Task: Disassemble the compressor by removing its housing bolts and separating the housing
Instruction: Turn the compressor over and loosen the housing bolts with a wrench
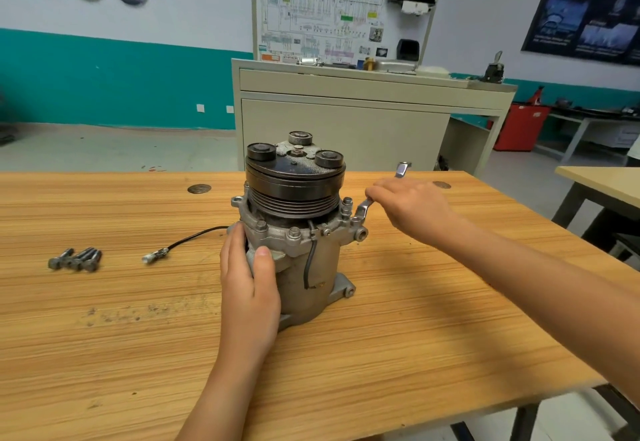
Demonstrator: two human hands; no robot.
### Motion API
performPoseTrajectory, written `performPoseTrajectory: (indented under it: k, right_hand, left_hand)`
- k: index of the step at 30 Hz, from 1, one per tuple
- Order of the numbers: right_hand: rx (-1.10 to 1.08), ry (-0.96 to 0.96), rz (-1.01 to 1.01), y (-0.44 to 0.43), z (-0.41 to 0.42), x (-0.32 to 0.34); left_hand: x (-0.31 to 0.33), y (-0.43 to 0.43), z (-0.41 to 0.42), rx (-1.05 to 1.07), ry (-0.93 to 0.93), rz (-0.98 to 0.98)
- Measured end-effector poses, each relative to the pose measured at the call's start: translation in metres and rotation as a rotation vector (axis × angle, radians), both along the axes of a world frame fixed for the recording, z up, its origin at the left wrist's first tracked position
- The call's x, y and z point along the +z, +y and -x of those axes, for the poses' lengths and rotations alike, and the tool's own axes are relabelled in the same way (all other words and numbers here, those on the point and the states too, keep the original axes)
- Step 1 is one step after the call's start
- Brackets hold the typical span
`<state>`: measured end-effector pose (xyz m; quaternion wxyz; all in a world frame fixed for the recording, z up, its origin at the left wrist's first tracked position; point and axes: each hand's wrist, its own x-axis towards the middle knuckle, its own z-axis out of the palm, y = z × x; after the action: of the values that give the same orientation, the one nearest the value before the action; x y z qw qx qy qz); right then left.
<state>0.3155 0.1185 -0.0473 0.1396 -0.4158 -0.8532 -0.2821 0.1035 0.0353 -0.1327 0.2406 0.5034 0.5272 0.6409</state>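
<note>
On the wooden table (381,354) the compressor (311,267) stands upright near the middle, with its black pulley (294,181) on top. My left hand (247,288) grips the housing's left side, fingers together and curved against it, thumb pressed on the front. My right hand (408,208) has its fingers curled round the handle of a wrench (362,210), whose head sits at a bolt on the right of the flange. Loose bolts (76,259) lie bunched well to the left, and the wire's connector (154,256) lies between them and the compressor.
</note>
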Motion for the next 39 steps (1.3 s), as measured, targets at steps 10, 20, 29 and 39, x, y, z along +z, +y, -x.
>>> performPoseTrajectory:
  k: [10,20,29,39]
  right_hand:
    - [-0.023,0.317,0.048,-0.078,0.011,0.012]
    - [-0.402,-0.029,0.191,-0.106,0.026,0.023]
    - [-0.511,-0.222,0.178,-0.114,0.047,0.033]
    - [-0.511,-0.397,0.160,-0.122,0.059,0.031]
  left_hand:
    - [0.000,0.001,-0.001,-0.011,-0.025,0.010]
    - [0.002,-0.001,0.001,-0.033,-0.015,0.004]
    - [0.002,-0.002,0.000,-0.041,-0.022,0.007]
    - [0.001,-0.001,-0.001,-0.036,-0.033,0.014]
